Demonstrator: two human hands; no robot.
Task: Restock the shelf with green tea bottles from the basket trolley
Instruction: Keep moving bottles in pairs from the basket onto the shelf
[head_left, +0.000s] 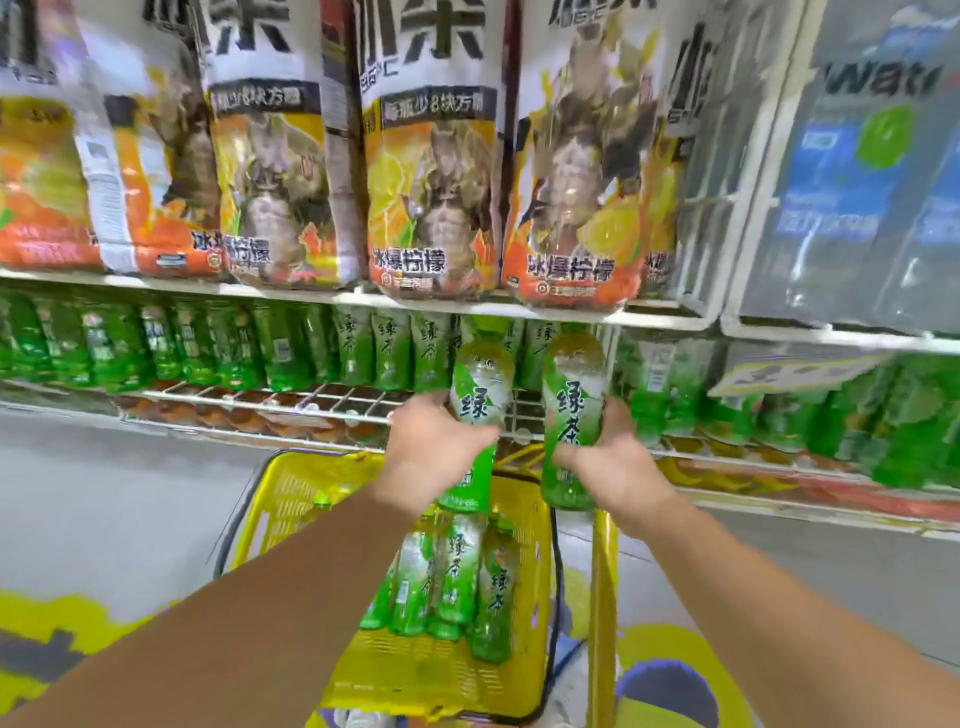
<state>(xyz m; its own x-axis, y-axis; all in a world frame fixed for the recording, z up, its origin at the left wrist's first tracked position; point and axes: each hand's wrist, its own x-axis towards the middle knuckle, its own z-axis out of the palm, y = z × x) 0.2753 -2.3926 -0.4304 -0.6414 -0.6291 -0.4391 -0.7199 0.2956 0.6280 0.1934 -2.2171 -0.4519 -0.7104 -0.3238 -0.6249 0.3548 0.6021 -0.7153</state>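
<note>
Green tea bottles are what I carry, one in each fist, raised in front of the wire shelf (332, 397) where the green rows stand. My left hand (434, 449) is wrapped tight round the middle of the left bottle (475, 415), which leans a little to the right with its cap up under the shelf above. My right hand (613, 457) grips the right bottle (571, 410) from the side, fingers curled round its lower label, and it stands nearly upright.

To do this well, I judge I should steer both bottles into the bare stretch of wire in front of the back row, set the bases flat across the rods so they do not tip, turn the labels forward, and only then loosen my fingers. The caps pass close under the upper shelf, so I should go in low.

Counting from the left: two bottles in my hands; about four lie in the yellow basket trolley (291, 499) below, with perhaps one more cap showing at its left side. The bottles on the shelf are too blurred to count.
</note>
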